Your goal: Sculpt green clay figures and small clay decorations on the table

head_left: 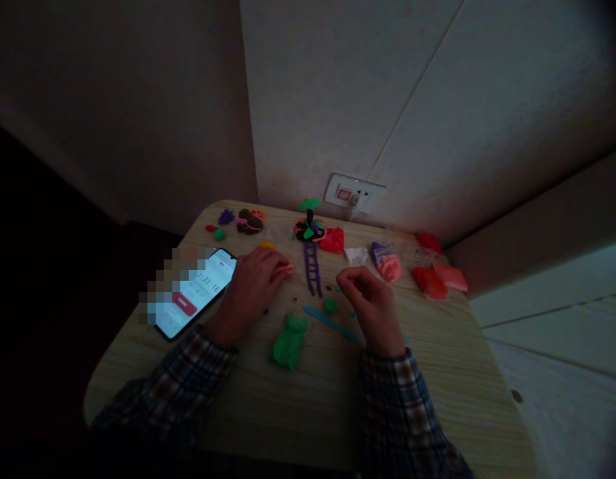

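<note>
My left hand [251, 286] is closed, with a small piece of peach-coloured clay [287, 268] at its fingertips. Thumb and forefinger of my right hand [375, 306] are pinched together above the table; anything between them is too small to make out. Between the hands a purple clay ladder [312, 269] leans down from a dark clay model [310, 229] with a green top. A blue modelling tool [330, 324] lies partly under my right hand, beside a green clay blob [330, 305]. Nearer to me lies a green clay pack [289, 342].
A lit phone [195, 293] showing a timer lies left of my left hand. Small clay shapes, including a brown one [249, 222], sit at the back left. Red packs [430, 282] and a pink clay bag [389, 265] lie to the right. A wall socket [355, 191] is behind.
</note>
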`<action>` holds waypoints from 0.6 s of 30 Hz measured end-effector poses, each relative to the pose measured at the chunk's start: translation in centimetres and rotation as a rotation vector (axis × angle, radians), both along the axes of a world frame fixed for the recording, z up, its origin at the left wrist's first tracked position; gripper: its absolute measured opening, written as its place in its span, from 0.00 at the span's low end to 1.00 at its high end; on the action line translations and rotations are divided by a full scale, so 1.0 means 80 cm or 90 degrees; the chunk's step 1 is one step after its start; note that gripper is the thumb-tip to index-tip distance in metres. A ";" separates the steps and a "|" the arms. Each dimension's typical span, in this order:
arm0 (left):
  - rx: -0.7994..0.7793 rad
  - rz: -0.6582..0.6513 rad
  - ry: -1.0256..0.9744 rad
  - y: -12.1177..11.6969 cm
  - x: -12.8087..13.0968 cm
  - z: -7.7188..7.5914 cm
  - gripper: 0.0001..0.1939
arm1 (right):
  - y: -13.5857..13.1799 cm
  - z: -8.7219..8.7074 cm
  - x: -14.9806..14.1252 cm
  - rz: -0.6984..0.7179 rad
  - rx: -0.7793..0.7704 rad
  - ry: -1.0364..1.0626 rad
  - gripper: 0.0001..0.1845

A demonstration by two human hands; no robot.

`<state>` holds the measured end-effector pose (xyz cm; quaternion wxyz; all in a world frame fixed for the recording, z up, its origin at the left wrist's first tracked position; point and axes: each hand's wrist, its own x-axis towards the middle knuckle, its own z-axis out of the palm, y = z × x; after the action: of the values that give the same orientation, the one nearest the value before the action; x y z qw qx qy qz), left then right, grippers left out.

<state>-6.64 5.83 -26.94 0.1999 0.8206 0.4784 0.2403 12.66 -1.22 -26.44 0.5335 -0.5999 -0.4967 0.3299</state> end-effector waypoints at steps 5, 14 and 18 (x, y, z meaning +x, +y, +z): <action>-0.179 0.038 -0.298 -0.004 0.000 0.022 0.09 | -0.002 0.008 -0.010 0.015 0.038 0.025 0.06; -0.242 -0.061 -0.423 -0.026 0.006 0.039 0.07 | -0.012 0.029 -0.035 0.043 0.154 0.045 0.05; -0.208 -0.063 -0.411 -0.030 0.009 0.037 0.09 | -0.016 0.035 -0.042 0.053 0.185 0.018 0.04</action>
<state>-5.91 3.40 -23.98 0.4804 0.6820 0.3824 0.3973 9.32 -2.52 -23.66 0.6074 -0.4909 -0.5560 0.2847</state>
